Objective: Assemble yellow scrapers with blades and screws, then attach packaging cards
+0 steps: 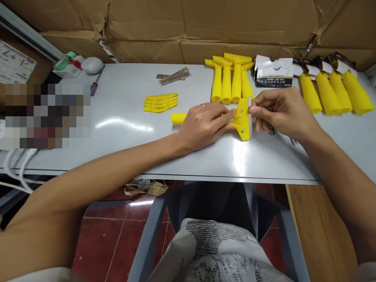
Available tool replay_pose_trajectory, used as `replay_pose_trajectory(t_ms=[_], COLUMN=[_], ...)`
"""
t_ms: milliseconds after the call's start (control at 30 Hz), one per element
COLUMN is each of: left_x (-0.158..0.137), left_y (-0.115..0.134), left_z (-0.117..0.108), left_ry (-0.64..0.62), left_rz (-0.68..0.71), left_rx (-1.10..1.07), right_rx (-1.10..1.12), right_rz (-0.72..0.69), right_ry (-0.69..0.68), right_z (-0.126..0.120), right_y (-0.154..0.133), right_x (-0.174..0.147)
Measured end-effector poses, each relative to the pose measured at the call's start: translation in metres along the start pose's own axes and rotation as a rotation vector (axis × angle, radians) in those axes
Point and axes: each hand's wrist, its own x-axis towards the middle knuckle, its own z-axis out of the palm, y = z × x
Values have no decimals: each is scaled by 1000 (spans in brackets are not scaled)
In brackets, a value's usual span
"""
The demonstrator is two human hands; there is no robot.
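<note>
A yellow scraper (243,121) lies flat on the table, its head pointing right and two small metal screws showing in it. My left hand (205,123) is closed over its handle and presses it down. Along the right edge of the head runs a thin metal blade (250,124). My right hand (277,111) pinches that blade near its upper end, thumb and forefinger together, with the other fingers curled. Under the right palm sits a small heap of metal screws (272,129), partly hidden.
Yellow scraper handles (226,80) stand grouped at the back. Packaged scrapers (331,92) and a black-and-white card pack (273,71) lie right. Yellow clamp plates (160,102) and wrapped blades (175,76) lie left of centre. A screwdriver (94,87) is farther left.
</note>
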Motion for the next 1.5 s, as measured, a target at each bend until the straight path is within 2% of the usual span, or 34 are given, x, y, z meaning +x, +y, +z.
replay_pose_trajectory(t_ms=[333,467,567,667,733,800,867,967,1067,1300,1500], left_x=[1,-1,-2,-2,-1,0,1,2,3,5,5], left_y=[-2,-1,-1,-2,-3,-5,-5,-4,-3,-3,-2], left_z=[-6,-5,-4,-5,-5,-5,-5,-4,-3,-3,-2], left_ry=[96,73,45,14,-8,-19,-2,60,70,100,112], left_rz=[39,16,5,3,5,8,19,58,73,90,87], left_rx=[40,65,82,77,71,72,82,97,96,95,107], right_rx=[15,-3,-61,-256,-538,-695,-743,-738,-730,-736,-725], right_rz=[29,29,17,-36,-62,-40,10,44,3,-102,-180], right_ry=[-32,-27,-26,69,86,7,-96,-208,-247,-214,-245], right_z=[-4,0,-6,-28,-48,-64,-71,-65,-53,-43,-36], right_y=[-5,-8,-7,-3,2,7,10,10,9,19,20], right_x=[-2,-2,-4,-5,-5,-3,-1,0,1,5,4])
